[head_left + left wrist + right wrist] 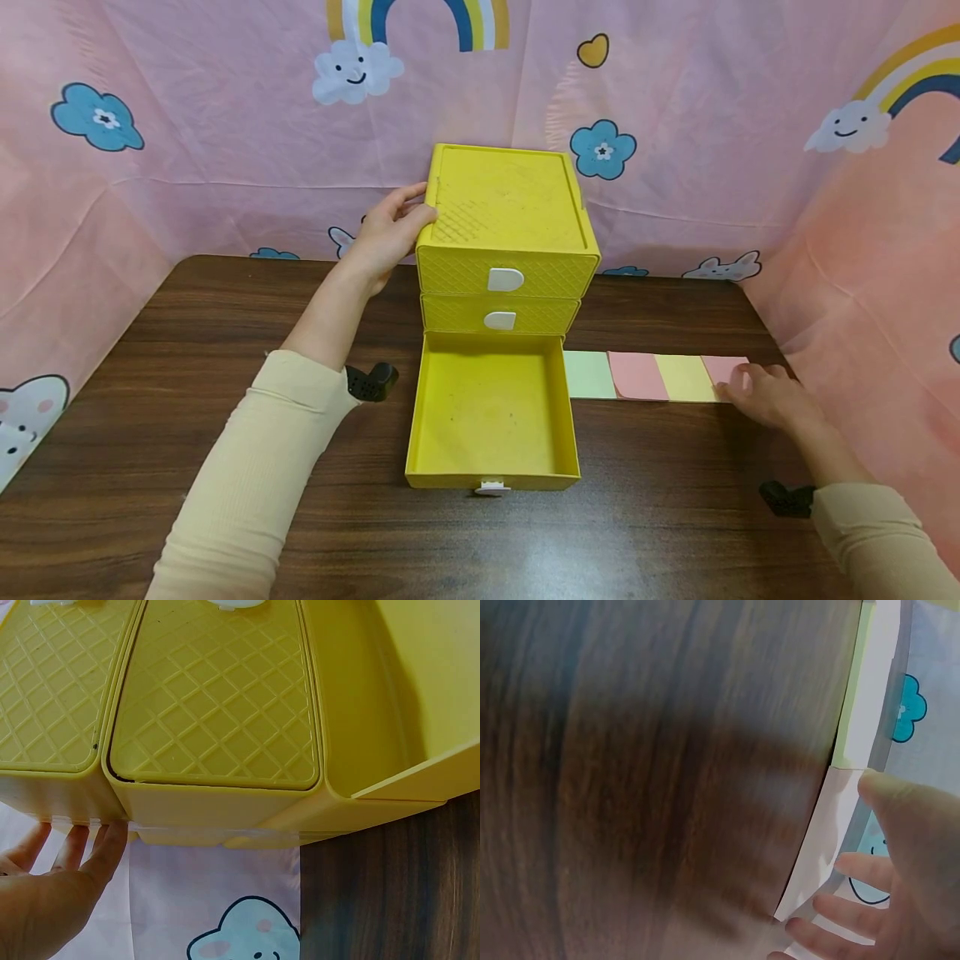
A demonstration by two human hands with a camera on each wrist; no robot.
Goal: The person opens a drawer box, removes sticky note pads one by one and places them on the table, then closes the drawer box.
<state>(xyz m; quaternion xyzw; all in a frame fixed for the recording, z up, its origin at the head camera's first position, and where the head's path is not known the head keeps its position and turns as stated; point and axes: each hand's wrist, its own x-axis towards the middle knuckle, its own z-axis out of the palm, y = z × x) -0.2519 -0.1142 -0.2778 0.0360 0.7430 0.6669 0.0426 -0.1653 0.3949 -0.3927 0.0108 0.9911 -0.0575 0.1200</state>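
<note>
A yellow drawer unit (510, 200) with three drawers stands at the middle of the table. Its bottom drawer (491, 408) is pulled out and holds nothing; the two upper drawers are closed. My left hand (390, 233) rests against the unit's upper left side, and the left wrist view shows the fingertips (112, 832) touching that wall. To the right of the unit lies a row of sticky note pads: green (590, 374), pink (637, 376), yellow (685, 377) and pink (724, 373). Over the rightmost pink pad is my right hand (772, 398), fingers spread, thumb by the pad.
The dark wooden table (300, 517) carries the unit and the pads. A pink cloth (247, 125) printed with rainbows, clouds and flowers hangs behind the table and at both sides, close to the unit's back.
</note>
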